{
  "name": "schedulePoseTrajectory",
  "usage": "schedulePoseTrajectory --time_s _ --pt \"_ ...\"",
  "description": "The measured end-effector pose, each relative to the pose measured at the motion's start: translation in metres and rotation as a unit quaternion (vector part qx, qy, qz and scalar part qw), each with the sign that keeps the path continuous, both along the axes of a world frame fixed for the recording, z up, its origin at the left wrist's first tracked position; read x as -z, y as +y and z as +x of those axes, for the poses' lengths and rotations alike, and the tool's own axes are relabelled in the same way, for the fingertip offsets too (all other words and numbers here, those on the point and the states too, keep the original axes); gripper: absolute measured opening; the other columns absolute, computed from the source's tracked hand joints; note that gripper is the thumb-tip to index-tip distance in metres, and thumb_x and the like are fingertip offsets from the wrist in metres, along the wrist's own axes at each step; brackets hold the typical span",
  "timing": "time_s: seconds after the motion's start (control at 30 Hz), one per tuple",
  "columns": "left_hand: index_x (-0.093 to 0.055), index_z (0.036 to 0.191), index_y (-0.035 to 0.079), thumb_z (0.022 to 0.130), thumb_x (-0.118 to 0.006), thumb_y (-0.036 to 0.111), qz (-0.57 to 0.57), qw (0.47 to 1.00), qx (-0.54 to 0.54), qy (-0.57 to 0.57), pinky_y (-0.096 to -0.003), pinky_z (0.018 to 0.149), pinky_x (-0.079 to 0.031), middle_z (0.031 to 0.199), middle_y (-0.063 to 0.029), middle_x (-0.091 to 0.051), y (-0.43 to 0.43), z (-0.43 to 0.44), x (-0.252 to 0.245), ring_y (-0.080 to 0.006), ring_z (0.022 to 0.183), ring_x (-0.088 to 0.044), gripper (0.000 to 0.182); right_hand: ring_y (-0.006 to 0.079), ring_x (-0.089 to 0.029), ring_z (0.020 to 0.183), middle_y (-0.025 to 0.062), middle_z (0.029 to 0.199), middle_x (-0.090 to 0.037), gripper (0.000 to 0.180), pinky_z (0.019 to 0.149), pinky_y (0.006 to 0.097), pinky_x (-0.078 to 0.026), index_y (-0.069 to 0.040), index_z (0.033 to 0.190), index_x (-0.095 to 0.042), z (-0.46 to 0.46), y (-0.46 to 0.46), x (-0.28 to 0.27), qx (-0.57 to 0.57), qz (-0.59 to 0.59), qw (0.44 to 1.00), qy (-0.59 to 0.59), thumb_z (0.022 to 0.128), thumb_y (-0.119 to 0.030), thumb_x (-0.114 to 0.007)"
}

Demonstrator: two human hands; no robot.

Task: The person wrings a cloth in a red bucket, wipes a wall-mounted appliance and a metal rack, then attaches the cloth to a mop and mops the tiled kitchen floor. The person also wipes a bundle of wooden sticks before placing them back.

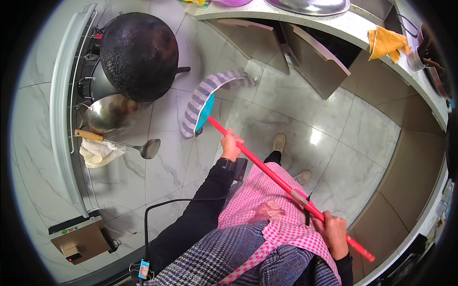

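Note:
My left hand (232, 144) is closed round the upper part of a red pole (266, 169), near its fitting. Lower down, by the pole's free end, my right hand (332, 228) grips it too. The pole slants across the front of a pink checked apron. At its far end is a turquoise mop head (205, 111) with a grey striped cloth cover (200, 102). The cover is held up near the tiled wall, and its far end is blurred.
A black wok (139, 57), a metal wok (113, 113) and a spatula (150, 148) hang from a wall rack at left. Two cabinet doors (315, 60) stand ajar under the counter (315, 22). An orange cloth (386, 43) lies on the counter. A black cable crosses by my left arm.

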State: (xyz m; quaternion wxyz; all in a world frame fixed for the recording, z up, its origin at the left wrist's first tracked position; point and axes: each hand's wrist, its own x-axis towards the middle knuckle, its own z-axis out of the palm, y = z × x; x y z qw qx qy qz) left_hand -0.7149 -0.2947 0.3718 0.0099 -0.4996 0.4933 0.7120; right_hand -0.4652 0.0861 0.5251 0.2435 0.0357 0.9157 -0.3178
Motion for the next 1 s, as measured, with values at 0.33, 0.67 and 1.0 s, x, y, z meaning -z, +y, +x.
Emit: schedulePoseTrajectory --time_s 0.33,0.67,1.0 --pt "-0.040 0.069 0.014 0.092 -0.058 0.025 0.278 0.950 -0.081 0.119 -0.0236 0.046 -0.034 0.055 0.0070 -0.034 -0.085 -0.036 -0.020 -0.0072 0.043 -0.034 0.032 0.0241 -0.057 0.053 0.0051 0.061 -0.053 0.034 0.052 0.0375 -0.045 -0.009 0.077 -0.052 -0.114 -0.016 -0.025 -0.101 0.127 0.983 0.085 0.072 -0.035 -0.074" --pt "-0.039 0.064 0.016 0.087 -0.056 0.030 0.240 0.965 -0.062 -0.092 -0.0245 0.042 -0.026 0.050 0.0063 -0.031 0.021 0.020 0.019 -0.0088 0.041 -0.029 0.032 0.0246 -0.058 0.050 0.0156 0.059 -0.058 0.033 0.049 0.0372 -0.042 -0.004 0.080 -0.068 -0.039 0.102 0.062 0.143 -0.284 0.776 -0.545 0.083 -0.036 -0.068" --pt "-0.044 0.068 0.013 0.090 -0.059 0.026 0.247 0.947 -0.011 -0.205 -0.0318 0.064 -0.041 0.056 -0.0002 -0.040 0.090 0.004 0.017 -0.0165 0.060 -0.046 0.030 0.0358 -0.057 0.053 0.0157 0.056 -0.056 0.044 0.050 0.0445 -0.043 -0.007 0.068 -0.058 0.001 0.121 0.042 0.030 0.033 0.979 -0.198 0.076 -0.049 -0.070"
